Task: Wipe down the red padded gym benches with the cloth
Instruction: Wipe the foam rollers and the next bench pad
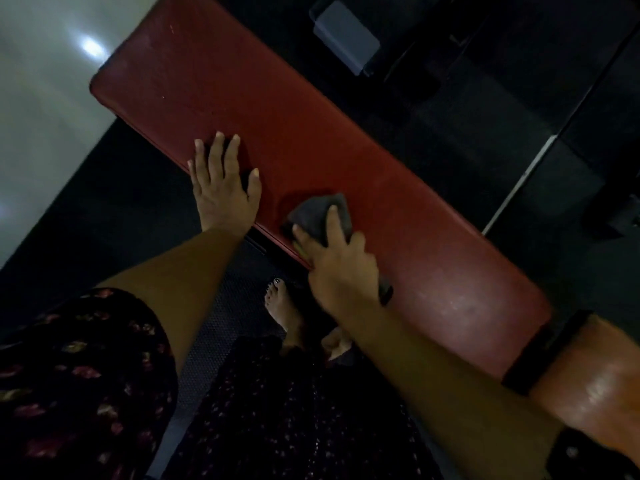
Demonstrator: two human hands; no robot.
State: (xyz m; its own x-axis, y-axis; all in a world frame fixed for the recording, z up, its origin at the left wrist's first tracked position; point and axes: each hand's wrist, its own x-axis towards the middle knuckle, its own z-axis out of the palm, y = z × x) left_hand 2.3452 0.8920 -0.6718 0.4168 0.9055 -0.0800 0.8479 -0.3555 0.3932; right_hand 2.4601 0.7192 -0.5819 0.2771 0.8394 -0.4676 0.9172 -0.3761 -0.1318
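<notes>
A long red padded bench [311, 140] runs diagonally from the upper left to the lower right. My left hand [221, 183] lies flat on its near edge with the fingers spread. To its right, my right hand [337, 258] holds a crumpled grey cloth [320, 214] against the pad near the bench's near edge, with fingers over the cloth. A second, orange-red pad [595, 382] with a black band sits at the lower right, just past the bench's end.
Dark rubber flooring surrounds the bench. A pale shiny floor [45, 98] lies to the left. Dark gym equipment with a grey block [346, 36] stands beyond the bench at the top. My bare feet [284, 310] stand close under the near side.
</notes>
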